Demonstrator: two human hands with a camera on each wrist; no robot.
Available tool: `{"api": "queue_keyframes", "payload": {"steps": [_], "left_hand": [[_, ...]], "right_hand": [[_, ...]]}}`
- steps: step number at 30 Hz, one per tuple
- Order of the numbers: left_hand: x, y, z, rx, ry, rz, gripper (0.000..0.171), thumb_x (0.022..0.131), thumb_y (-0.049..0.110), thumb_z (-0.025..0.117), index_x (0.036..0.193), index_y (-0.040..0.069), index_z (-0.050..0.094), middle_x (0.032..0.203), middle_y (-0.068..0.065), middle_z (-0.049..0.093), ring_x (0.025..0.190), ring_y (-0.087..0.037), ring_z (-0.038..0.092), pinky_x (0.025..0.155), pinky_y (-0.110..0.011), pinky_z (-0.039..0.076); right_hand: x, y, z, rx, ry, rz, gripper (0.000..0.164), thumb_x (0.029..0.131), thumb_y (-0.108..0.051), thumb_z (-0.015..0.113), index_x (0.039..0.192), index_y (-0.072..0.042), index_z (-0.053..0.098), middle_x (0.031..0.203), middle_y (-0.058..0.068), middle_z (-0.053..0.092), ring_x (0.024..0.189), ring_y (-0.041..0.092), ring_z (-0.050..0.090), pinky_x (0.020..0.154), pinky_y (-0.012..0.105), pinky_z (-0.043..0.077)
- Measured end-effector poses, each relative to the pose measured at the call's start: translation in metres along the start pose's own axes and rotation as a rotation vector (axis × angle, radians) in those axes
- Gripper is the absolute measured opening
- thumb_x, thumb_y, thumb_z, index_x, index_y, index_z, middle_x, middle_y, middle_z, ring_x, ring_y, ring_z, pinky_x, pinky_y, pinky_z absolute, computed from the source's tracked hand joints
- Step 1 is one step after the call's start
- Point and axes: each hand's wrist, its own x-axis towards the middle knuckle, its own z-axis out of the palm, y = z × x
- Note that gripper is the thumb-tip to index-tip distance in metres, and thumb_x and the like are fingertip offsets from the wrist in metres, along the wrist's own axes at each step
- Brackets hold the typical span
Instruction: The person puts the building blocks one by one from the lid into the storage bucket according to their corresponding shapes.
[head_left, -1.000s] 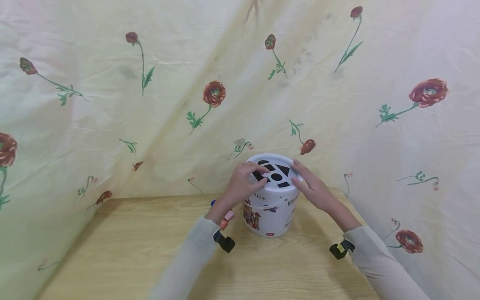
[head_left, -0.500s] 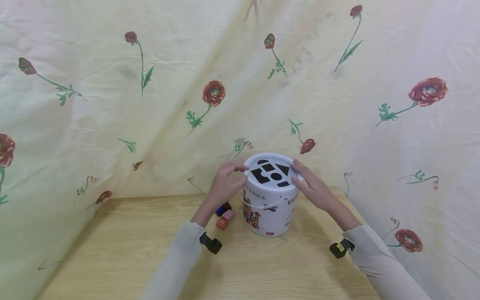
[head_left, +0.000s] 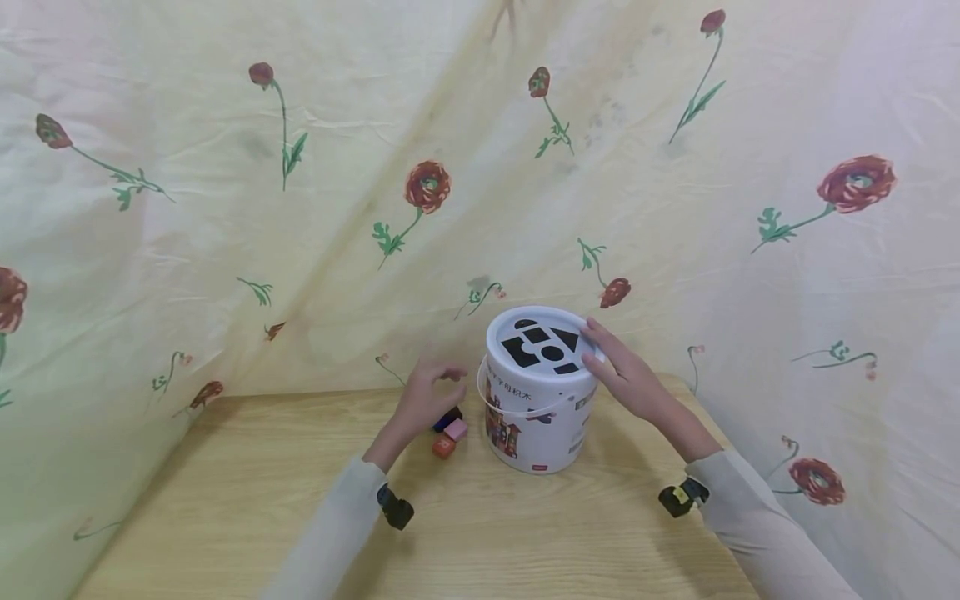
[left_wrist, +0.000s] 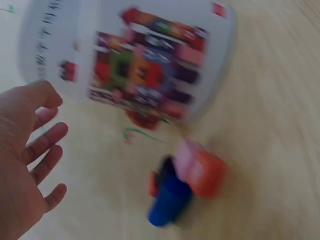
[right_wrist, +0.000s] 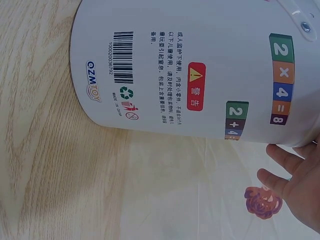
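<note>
A white bucket (head_left: 536, 433) stands upright on the table, its lid (head_left: 504, 321) cut with black-looking shaped holes. My right hand (head_left: 632, 379) rests on the right side of the lid's rim with its fingers stretched out. Left of the bucket, my left hand (head_left: 423, 404) hovers with loosely bent fingers and nothing in them. Just beside it lie toy blocks: a pink block (head_left: 455, 430), an orange-red block (head_left: 443, 447) and a dark blue block (head_left: 447, 418). In the left wrist view a blue block (left_wrist: 171, 200) touches the pink one, with a black piece behind it.
The wooden table (head_left: 247, 500) meets a flower-printed cloth (head_left: 337, 208) at the back and sides. A thin white handle (head_left: 517, 413) hangs across the bucket's front. The table's right edge runs just beyond my right forearm.
My left hand has come off the lid, moving left and down towards the blocks. My right hand stays at the rim and the bucket has hardly moved.
</note>
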Motion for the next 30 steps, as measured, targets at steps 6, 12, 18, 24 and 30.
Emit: {"api": "queue_keyframes", "payload": {"steps": [6, 12, 18, 24, 30], "left_hand": [[-0.017, -0.030, 0.007, 0.170, -0.088, -0.012, 0.024, 0.086, 0.010, 0.077, 0.109, 0.003, 0.076, 0.102, -0.012, 0.075, 0.103, -0.033, 0.063, 0.097, -0.051, 0.045], [-0.028, -0.044, 0.013, 0.264, -0.146, -0.102, 0.022, 0.085, 0.019, 0.082, 0.104, 0.009, 0.078, 0.107, -0.009, 0.073, 0.108, -0.032, 0.061, 0.097, -0.056, 0.043], [-0.033, -0.048, 0.018, 0.325, -0.185, -0.126, 0.018, 0.086, 0.021, 0.081, 0.100, 0.010, 0.078, 0.112, -0.011, 0.070, 0.111, -0.034, 0.058, 0.093, -0.059, 0.043], [-0.033, -0.047, 0.021, 0.349, -0.206, -0.126, 0.017, 0.087, 0.020, 0.081, 0.100, 0.009, 0.078, 0.114, -0.013, 0.068, 0.111, -0.034, 0.054, 0.094, -0.061, 0.042], [-0.031, -0.046, 0.026, 0.386, -0.268, -0.135, 0.022, 0.087, 0.025, 0.082, 0.102, 0.009, 0.079, 0.122, -0.015, 0.064, 0.113, -0.034, 0.050, 0.099, -0.061, 0.040]], "right_hand": [[0.000, -0.002, -0.001, -0.004, 0.005, -0.004, 0.062, 0.109, -0.038, 0.042, 0.161, -0.010, 0.027, 0.171, 0.014, 0.017, 0.155, 0.045, 0.018, 0.119, 0.069, 0.020], [0.000, -0.002, -0.001, -0.001, -0.003, 0.008, 0.062, 0.109, -0.040, 0.041, 0.161, -0.011, 0.026, 0.171, 0.012, 0.016, 0.156, 0.043, 0.017, 0.120, 0.067, 0.019], [-0.001, -0.001, 0.000, 0.018, -0.010, 0.009, 0.061, 0.109, -0.039, 0.042, 0.161, -0.010, 0.028, 0.171, 0.013, 0.016, 0.156, 0.043, 0.018, 0.120, 0.068, 0.020], [-0.001, -0.001, 0.000, 0.022, -0.008, 0.003, 0.061, 0.109, -0.038, 0.043, 0.160, -0.010, 0.029, 0.171, 0.013, 0.015, 0.156, 0.043, 0.018, 0.120, 0.067, 0.020], [-0.001, -0.002, -0.001, 0.021, -0.004, 0.004, 0.060, 0.108, -0.038, 0.043, 0.161, -0.011, 0.029, 0.171, 0.012, 0.016, 0.156, 0.043, 0.018, 0.120, 0.067, 0.020]]}}
